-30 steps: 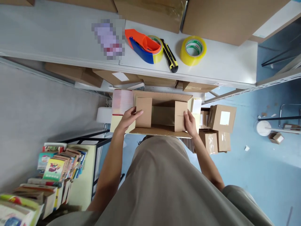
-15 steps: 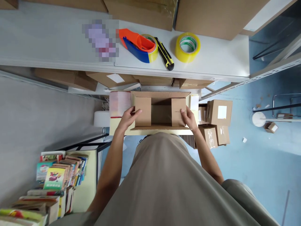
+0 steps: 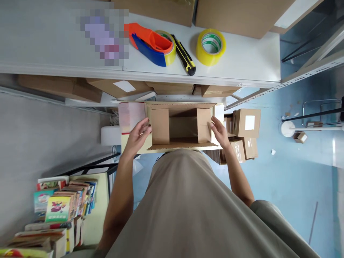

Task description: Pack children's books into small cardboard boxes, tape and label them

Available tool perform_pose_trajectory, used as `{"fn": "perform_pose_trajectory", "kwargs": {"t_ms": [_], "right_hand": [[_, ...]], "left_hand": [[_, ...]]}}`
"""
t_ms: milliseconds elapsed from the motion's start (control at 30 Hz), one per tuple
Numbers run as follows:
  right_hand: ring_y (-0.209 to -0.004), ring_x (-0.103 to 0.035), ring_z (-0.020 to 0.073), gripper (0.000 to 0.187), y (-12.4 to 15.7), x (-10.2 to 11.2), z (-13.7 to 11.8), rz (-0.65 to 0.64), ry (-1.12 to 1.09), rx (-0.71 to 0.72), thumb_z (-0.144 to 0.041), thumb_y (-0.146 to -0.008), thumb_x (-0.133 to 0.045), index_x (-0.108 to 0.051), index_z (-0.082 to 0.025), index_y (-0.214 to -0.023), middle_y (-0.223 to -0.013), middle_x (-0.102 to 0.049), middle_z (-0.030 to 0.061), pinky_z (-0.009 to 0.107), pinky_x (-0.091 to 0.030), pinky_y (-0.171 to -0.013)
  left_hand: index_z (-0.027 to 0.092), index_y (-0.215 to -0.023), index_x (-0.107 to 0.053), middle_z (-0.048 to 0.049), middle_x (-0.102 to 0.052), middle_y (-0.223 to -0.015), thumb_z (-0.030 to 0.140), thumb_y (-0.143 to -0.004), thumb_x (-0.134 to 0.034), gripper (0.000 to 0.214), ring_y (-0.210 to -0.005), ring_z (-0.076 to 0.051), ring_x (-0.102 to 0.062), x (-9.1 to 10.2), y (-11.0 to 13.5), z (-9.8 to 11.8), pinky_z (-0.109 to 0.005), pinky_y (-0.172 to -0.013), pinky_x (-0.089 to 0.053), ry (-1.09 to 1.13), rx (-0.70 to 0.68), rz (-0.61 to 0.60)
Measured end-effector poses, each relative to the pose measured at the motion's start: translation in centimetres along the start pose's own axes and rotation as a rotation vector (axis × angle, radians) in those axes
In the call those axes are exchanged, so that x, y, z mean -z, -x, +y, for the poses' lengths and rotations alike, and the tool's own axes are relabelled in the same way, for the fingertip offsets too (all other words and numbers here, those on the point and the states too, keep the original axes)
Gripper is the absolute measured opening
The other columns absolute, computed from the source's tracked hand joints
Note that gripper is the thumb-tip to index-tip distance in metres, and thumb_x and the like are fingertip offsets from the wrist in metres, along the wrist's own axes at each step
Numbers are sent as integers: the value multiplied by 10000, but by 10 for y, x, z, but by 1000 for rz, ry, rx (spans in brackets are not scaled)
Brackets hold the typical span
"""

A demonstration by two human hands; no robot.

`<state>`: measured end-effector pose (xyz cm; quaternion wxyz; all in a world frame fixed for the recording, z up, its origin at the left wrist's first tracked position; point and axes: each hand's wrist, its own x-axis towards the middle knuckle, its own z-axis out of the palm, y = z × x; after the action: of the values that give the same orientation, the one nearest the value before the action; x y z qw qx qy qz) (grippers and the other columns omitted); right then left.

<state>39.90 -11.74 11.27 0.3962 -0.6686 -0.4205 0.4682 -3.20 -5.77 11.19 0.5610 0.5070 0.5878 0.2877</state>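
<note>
Left hand (image 3: 137, 134) and right hand (image 3: 219, 132) have eased outward since the earlier frame. On the pale table (image 3: 143, 146), the open carton (image 3: 182, 141) stands between them. Loose and half-curled, the left hand is just off the left flap (image 3: 160, 127); whether the right hand grips the edge of the right flap (image 3: 204, 129), I cannot tell. Even pressure on both flaps would probably keep the carton square. Its inside (image 3: 183, 126) is dim.

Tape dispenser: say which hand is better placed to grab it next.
Left, probably: the left hand is nearer the tape dispenser and looks empty. The right hand is farther, its fingertips at the right flap of the box.
</note>
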Motion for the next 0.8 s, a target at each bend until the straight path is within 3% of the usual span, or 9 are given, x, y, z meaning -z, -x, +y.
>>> {"fn": "perform_pose_trajectory", "kwargs": {"t_ms": [100, 167, 200, 267, 400, 467, 567, 733, 800], "right_hand": [[-1706, -518, 381, 821, 23, 32, -17, -100, -25, 53, -885, -980, -749, -710, -386, -1631, -1798, -590, 72, 663, -405, -1433], [-1767, -412, 413, 884, 36, 52, -29, -296, -36, 60, -856, -854, -908, -740, -410, -1599, -1863, -498, 43, 692, -320, -1468], [-1778, -383, 434, 947, 40, 57, -34, -376, -19, 44, -816, -774, -996, -747, -408, -1592, -1874, -478, 44, 711, -286, -1475], [-1762, -404, 462, 1010, 42, 60, -39, -433, 42, 3, -722, -700, -1085, -748, -394, -1594, -1854, -510, 66, 742, -284, -1466], [-1640, -575, 432, 791, 27, 40, -37, -313, 147, 52, -733, -900, -940, -747, -388, -1585, -1779, -610, 82, 704, -496, -1345], [-1567, -637, 417, 712, 17, 32, -35, -273, 213, 117, -762, -949, -873, -775, -382, -1543, -1707, -676, 91, 671, -561, -1283], [-1527, -662, 416, 627, 6, 29, -36, -276, 306, 201, -797, -983, -811, -846, -357, -1428, -1622, -726, 104, 657, -556, -1293], [-1539, -641, 418, 702, 1, 29, -40, -281, 392, 264, -859, -1021, -700, -807, -368, -1512, -1619, -719, 97, 666, -493, -1357], [-1520, -655, 410, 670, 2, 27, -39, -273, 406, 267, -864, -1065, -615, -835, -364, -1452, -1603, -727, 94, 659, -503, -1346]], "left_hand": [[380, -1764, -535, -146, -406, -1902, 907, -824, -871, 1128, -1772, -450, -373, 21, 32, 12, -637, -1373, -457, -10, -70, -248], [443, -1791, -490, -118, -325, -1941, 847, -715, -996, 1256, -1808, -455, -286, 26, 48, 18, -661, -1378, -441, -76, -78, -381], [454, -1783, -501, -110, -315, -1944, 817, -706, -1020, 1249, -1813, -450, -273, 25, 53, 21, -668, -1383, -430, -118, -73, -386], [420, -1705, -616, -106, -354, -1927, 800, -807, -963, 1035, -1805, -429, -304, 16, 54, 23, -656, -1402, -407, -184, -77, -306], [303, -1347, -853, -111, -569, -1788, 834, -994, -724, 650, -1659, -405, -539, -8, 35, 25, -611, -1400, -431, -271, -175, -123], [276, -1245, -872, -115, -676, -1666, 786, -1029, -685, 584, -1540, -393, -643, -13, 22, 25, -587, -1368, -478, -314, -211, -40], [253, -1184, -875, -117, -769, -1472, 683, -1030, -705, 487, -1387, -377, -726, -14, 6, 23, -525, -1295, -547, -359, -227, 32], [256, -1129, -868, -107, -797, -1329, 691, -1015, -689, 484, -1323, -371, -730, -13, -4, 18, -487, -1238, -562, -397, -255, 51], [258, -1122, -856, -112, -803, -1287, 703, -1015, -693, 487, -1292, -362, -734, -15, -4, 16, -476, -1194, -576, -396, -259, 82]]}}
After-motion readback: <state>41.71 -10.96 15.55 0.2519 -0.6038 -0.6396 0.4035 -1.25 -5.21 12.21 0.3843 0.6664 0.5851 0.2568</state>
